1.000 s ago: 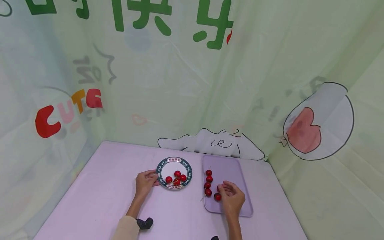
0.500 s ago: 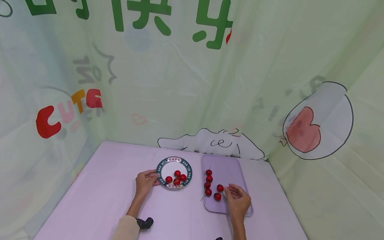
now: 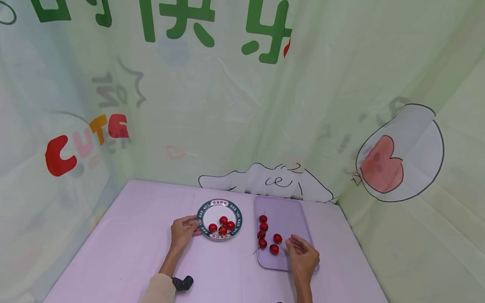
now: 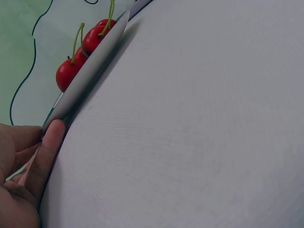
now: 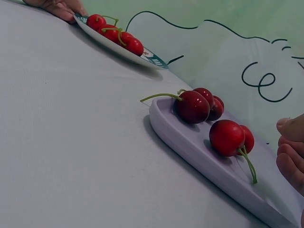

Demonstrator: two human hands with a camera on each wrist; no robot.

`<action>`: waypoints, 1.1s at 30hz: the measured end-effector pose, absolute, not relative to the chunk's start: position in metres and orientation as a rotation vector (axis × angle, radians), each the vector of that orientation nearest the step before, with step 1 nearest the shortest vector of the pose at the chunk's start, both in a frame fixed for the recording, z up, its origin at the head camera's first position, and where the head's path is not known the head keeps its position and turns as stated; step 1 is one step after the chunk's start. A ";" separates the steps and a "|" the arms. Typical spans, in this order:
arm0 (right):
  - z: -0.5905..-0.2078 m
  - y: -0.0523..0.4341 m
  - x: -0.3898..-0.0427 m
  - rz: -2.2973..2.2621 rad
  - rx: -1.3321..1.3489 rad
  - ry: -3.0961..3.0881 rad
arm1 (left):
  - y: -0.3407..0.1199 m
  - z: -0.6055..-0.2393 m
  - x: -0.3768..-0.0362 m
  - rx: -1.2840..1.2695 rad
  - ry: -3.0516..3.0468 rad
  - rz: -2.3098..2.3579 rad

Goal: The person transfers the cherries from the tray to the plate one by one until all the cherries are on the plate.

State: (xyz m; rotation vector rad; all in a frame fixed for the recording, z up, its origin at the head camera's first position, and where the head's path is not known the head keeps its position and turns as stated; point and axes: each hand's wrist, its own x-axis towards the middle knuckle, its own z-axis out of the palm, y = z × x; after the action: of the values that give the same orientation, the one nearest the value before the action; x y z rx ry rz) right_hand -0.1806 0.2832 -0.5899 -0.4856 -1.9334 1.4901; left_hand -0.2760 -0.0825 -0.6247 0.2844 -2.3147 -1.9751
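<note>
Lower right of the frame, over the lilac tray (image 3: 288, 214), my right hand (image 3: 304, 257) sits farther right than a second ago. Then, its fingertips covered one cherry (image 3: 278, 238); now that one shows whole, just left of my fingers. Fingers loosely bent, thumb near the index finger, no fruit in them.

Lower centre, no change: my left hand (image 3: 182, 232) pinches the left rim of the green-bordered plate (image 3: 211, 214), thumb and fingers on either side of the edge. Cherries on the plate (image 3: 223, 220), clustered toward its lower right, as before.

Surface: pale lilac cloth (image 3: 219, 273) across the bottom of the frame. Behind it, pale green curtain (image 3: 227, 105), green characters at top, "CUTE" at left, heart balloon (image 3: 401, 155) at right.

On the tray, four more cherries (image 3: 263, 230) line the left edge; another (image 3: 274, 249) lies below the uncovered one. Black device (image 3: 183, 283) at my left wrist, beside a beige sleeve (image 3: 159, 289). My right hand hides the tray's lower right.
</note>
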 end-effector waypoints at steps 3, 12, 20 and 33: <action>-0.593 0.285 -0.179 1.470 -0.506 -1.957 | -0.083 -0.625 -0.276 0.284 -2.308 -1.984; -0.601 0.293 -0.175 1.425 -0.426 -2.019 | -0.084 -0.627 -0.277 0.263 -2.301 -1.983; -0.610 0.299 -0.173 1.330 -0.413 -2.189 | -0.084 -0.626 -0.276 0.251 -2.302 -1.977; -0.613 0.306 -0.169 1.239 -0.364 -2.404 | -0.083 -0.623 -0.274 0.249 -2.299 -1.979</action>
State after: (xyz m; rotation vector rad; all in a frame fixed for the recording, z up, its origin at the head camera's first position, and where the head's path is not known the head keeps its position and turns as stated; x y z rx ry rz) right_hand -0.1692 0.3061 -0.6128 -0.3640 -2.4041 1.2392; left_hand -0.2739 -0.0834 -0.6232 0.2488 -2.2992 -1.9794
